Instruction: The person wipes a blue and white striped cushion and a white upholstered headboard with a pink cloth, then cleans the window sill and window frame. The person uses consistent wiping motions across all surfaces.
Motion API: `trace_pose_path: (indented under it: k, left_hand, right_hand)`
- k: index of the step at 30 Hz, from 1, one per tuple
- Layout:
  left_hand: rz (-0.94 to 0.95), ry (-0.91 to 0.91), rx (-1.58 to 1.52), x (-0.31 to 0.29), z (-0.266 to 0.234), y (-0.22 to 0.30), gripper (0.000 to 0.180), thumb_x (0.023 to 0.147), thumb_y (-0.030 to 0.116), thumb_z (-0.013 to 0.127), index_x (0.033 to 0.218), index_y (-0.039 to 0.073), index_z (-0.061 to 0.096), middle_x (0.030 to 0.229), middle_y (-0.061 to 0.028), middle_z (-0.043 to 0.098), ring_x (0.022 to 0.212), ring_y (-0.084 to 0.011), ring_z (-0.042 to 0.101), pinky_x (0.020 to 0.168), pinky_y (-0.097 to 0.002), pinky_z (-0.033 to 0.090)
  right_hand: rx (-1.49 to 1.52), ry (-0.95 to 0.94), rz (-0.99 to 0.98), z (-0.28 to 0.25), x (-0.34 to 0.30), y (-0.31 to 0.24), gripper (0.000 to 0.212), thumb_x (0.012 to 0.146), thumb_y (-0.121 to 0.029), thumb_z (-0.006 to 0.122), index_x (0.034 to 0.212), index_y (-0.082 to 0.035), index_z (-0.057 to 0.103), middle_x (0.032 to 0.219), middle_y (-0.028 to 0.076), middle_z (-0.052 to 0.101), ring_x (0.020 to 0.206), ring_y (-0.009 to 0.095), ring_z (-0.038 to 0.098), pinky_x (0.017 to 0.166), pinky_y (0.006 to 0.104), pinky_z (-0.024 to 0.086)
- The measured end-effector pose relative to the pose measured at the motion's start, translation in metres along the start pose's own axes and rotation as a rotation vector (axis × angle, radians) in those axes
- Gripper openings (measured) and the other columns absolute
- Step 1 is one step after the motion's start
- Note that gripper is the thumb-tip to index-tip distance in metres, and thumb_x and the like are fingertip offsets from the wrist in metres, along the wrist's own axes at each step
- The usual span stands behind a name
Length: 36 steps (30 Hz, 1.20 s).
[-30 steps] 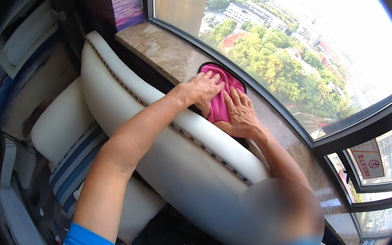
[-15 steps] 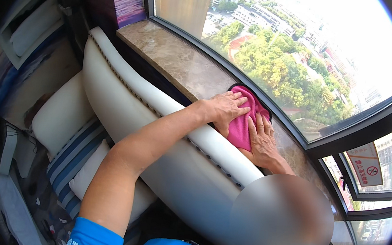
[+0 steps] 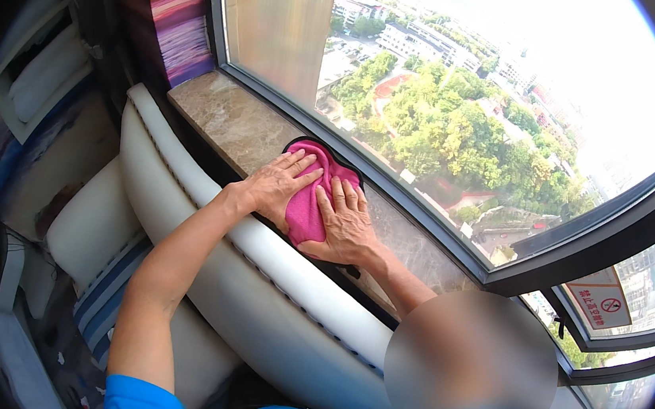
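Observation:
A pink cloth (image 3: 307, 212) with a black edge lies rumpled on the brown marble sill (image 3: 232, 121), close under the window frame. Pressed flat on its left side is my left hand (image 3: 271, 189), open, fingers spread toward the glass. My right hand (image 3: 347, 229) lies open on the cloth's right side, its thumb reaching toward the near end. Both palms rest on top of the cloth without gripping it. My left forearm passes over the white sofa back (image 3: 289, 268); a grey blurred patch hides part of my right arm.
The sofa back with its studded seam stands between me and the sill. Beyond the sill, a large window (image 3: 432, 120) looks down on trees and buildings. At right hangs a sign (image 3: 601, 301) on a smaller tilted window. Pale and striped cushions (image 3: 94, 220) lie at left.
Both hands have slid the pink cloth leftward along the sill, still lying flat on it. The view has shifted slightly too.

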State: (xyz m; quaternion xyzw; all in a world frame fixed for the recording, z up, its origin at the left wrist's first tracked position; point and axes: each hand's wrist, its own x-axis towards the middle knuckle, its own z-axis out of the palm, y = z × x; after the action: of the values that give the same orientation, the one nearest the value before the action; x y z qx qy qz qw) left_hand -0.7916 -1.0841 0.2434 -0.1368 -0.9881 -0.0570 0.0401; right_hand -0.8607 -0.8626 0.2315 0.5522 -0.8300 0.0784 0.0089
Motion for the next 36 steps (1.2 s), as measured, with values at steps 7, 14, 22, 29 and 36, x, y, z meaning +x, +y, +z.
trace_pose_path:
  k: [7,14,22,29,36]
  left_hand:
    - [-0.006,-0.052,0.062,0.0,-0.003,-0.006,0.129,0.049,0.053,0.09,0.152,-0.002,0.035,0.158,-0.0321,0.028,0.148,-0.0481,0.025,0.123,-0.0509,0.022]
    - [0.101,-0.089,0.11,0.025,-0.002,0.064,0.121,0.056,0.058,0.085,0.147,-0.007,0.039,0.153,-0.0357,0.033,0.145,-0.0517,0.03,0.12,-0.0558,0.025]
    - [0.216,-0.005,-0.044,0.032,0.012,0.09,0.12,0.057,0.057,0.083,0.149,-0.006,0.039,0.154,-0.0318,0.035,0.148,-0.0471,0.027,0.124,-0.0523,0.019]
    - [0.124,0.022,-0.036,0.012,0.007,0.023,0.121,0.056,0.057,0.086,0.151,-0.001,0.038,0.158,-0.0297,0.03,0.15,-0.0452,0.024,0.124,-0.0515,0.019]
    - [0.008,0.025,0.03,0.004,0.012,0.008,0.125,0.051,0.048,0.089,0.15,-0.007,0.036,0.157,-0.0327,0.029,0.149,-0.0478,0.024,0.123,-0.0513,0.021]
  right_hand:
    - [0.042,0.073,-0.054,0.007,0.014,0.0,0.117,0.072,-0.077,0.061,0.152,0.004,0.034,0.156,0.034,0.029,0.149,0.048,0.02,0.124,0.0535,0.008]
    - [0.042,0.08,-0.081,-0.005,-0.065,0.023,0.105,0.081,-0.071,0.059,0.151,0.005,0.036,0.155,0.034,0.03,0.149,0.046,0.022,0.124,0.0528,0.011]
    - [0.029,0.097,0.013,-0.019,-0.105,0.017,0.101,0.08,-0.066,0.063,0.15,0.003,0.038,0.155,0.034,0.03,0.148,0.049,0.022,0.123,0.0549,0.011]
    - [0.075,0.137,-0.002,0.004,-0.03,0.003,0.103,0.075,-0.064,0.063,0.15,0.003,0.038,0.154,0.037,0.029,0.147,0.051,0.022,0.123,0.0561,0.009]
    - [0.117,0.144,-0.016,0.009,0.005,-0.001,0.106,0.071,-0.064,0.065,0.145,0.008,0.042,0.153,0.037,0.032,0.148,0.05,0.024,0.124,0.0533,0.011]
